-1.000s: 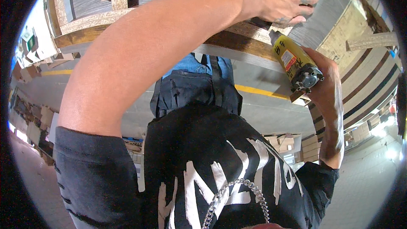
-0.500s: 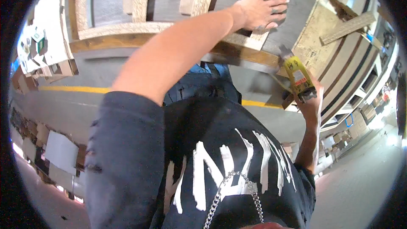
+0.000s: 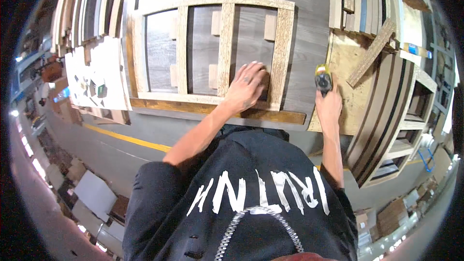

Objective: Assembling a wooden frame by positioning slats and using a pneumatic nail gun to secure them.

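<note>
- Both hands had moved since half a second earlier: the left hand (image 3: 245,87) had left the right rail for the rightmost opening of the wooden frame (image 3: 225,43), and the right hand (image 3: 329,106) had carried the yellow tool (image 3: 323,78) farther from the person.
- Slightly blurred, the left hand lay over that opening's near part with fingers loosely bent; what was under them was hidden, so whether it gripped anything could not be told.
- Wrapped around the yellow tool, the right hand held it near the right edge of the gray panel (image 3: 309,43), apart from the wooden frame.
- Flat on the gray panel lay the wooden frame, with small wood blocks (image 3: 216,23) against its bars and a brown batten (image 3: 217,108) along its near side.
- To the right, a loose strip (image 3: 372,53) lay slantwise across a pale board (image 3: 360,50), beside striped stacked boards (image 3: 382,116).
- On the left was a white sheet (image 3: 79,75) with small items.
</note>
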`<state>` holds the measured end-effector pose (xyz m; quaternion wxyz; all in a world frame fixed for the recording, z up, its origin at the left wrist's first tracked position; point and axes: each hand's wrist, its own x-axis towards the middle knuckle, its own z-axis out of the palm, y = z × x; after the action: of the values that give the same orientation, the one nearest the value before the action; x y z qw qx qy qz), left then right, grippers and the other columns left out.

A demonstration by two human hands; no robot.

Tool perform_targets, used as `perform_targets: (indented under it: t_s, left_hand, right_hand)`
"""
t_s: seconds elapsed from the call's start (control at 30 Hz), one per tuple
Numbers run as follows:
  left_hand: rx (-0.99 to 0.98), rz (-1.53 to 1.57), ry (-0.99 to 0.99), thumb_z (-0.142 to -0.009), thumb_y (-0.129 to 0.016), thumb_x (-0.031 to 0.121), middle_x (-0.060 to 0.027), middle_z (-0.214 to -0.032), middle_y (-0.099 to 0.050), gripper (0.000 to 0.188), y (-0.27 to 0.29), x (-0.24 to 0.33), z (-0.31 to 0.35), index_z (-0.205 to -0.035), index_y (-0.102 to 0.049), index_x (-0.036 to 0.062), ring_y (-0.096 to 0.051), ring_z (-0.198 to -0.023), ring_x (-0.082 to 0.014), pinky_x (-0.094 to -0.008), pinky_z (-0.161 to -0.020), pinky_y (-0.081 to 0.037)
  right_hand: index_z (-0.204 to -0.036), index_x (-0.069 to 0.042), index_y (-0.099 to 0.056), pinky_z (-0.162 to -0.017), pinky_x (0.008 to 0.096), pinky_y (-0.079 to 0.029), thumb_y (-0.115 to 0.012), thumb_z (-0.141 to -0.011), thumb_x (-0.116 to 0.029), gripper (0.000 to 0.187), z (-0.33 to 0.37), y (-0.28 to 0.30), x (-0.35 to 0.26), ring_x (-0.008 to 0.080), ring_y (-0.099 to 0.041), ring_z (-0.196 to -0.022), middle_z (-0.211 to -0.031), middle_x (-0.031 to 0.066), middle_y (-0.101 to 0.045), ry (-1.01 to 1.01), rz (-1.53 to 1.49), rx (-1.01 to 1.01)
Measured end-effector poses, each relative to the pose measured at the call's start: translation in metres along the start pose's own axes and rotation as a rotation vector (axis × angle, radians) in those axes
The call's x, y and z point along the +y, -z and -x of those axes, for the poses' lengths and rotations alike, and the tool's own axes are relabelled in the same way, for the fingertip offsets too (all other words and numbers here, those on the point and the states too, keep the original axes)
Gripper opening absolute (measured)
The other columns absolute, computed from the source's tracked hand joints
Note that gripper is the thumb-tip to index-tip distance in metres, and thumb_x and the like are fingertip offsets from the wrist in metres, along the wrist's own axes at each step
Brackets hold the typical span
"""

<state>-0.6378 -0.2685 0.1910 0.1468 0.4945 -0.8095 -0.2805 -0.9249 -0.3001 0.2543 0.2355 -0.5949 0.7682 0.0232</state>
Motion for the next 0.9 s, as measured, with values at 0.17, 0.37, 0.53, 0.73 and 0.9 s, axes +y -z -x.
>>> perform_targets:
  t_s: [0.17,0.37,0.53,0.73,0.9]
  left_hand:
    - [0.246,0.029,0.265,-0.087,-0.064,0.004,-0.0172,-0.128,-0.056,0.037,0.034,-0.019,-0.008,-0.123,-0.058,0.0017,-0.054,-0.118,-0.0387,-0.0479,-0.103,-0.042]
    - [0.237,-0.161,0.124,-0.088,-0.064,0.007,-0.0145,-0.131,-0.053,0.04,0.069,-0.053,-0.108,-0.127,-0.056,0.0058,-0.052,-0.121,-0.0348,-0.048,-0.104,-0.039]
    - [0.181,-0.233,0.036,-0.088,-0.065,0.013,-0.0123,-0.135,-0.051,0.044,0.077,-0.077,-0.2,-0.13,-0.055,0.0075,-0.047,-0.126,-0.033,-0.0497,-0.111,-0.031]
    - [-0.08,-0.053,0.093,-0.09,-0.066,0.018,-0.0095,-0.129,-0.055,0.044,0.075,-0.107,-0.219,-0.132,-0.057,0.0108,-0.049,-0.12,-0.0318,-0.0452,-0.107,-0.038]
    - [-0.08,-0.03,0.062,-0.091,-0.066,0.023,-0.0083,-0.127,-0.056,0.042,0.073,-0.115,-0.221,-0.132,-0.059,0.0163,-0.052,-0.115,-0.0295,-0.0428,-0.099,-0.046]
  right_hand:
    - [-0.138,0.001,-0.046,-0.096,0.0474,-0.044,-0.064,-0.091,-0.019,0.054,-0.032,-0.014,-0.031,0.0404,-0.051,-0.112,-0.123,0.0243,-0.048,0.192,0.049,0.178]
    - [-0.128,0.004,-0.055,-0.094,0.044,-0.05,-0.067,-0.091,-0.027,0.05,-0.068,-0.032,-0.107,0.03,-0.056,-0.109,-0.123,0.0206,-0.049,0.315,-0.445,0.179]
    - [-0.127,0.006,-0.055,-0.096,0.0447,-0.046,-0.081,-0.078,-0.025,0.064,-0.141,-0.058,-0.144,0.0394,-0.054,-0.112,-0.119,0.0235,-0.055,0.13,-0.455,0.235]
    - [-0.13,0.004,-0.055,-0.094,0.0452,-0.047,-0.084,-0.075,-0.022,0.067,-0.153,-0.066,-0.148,0.0357,-0.052,-0.111,-0.12,0.0208,-0.05,0.042,-0.596,0.227]
    - [-0.127,0.003,-0.057,-0.093,0.045,-0.047,-0.085,-0.073,-0.02,0.065,-0.152,-0.071,-0.147,0.0348,-0.053,-0.109,-0.118,0.0197,-0.051,0.035,-0.658,0.27]
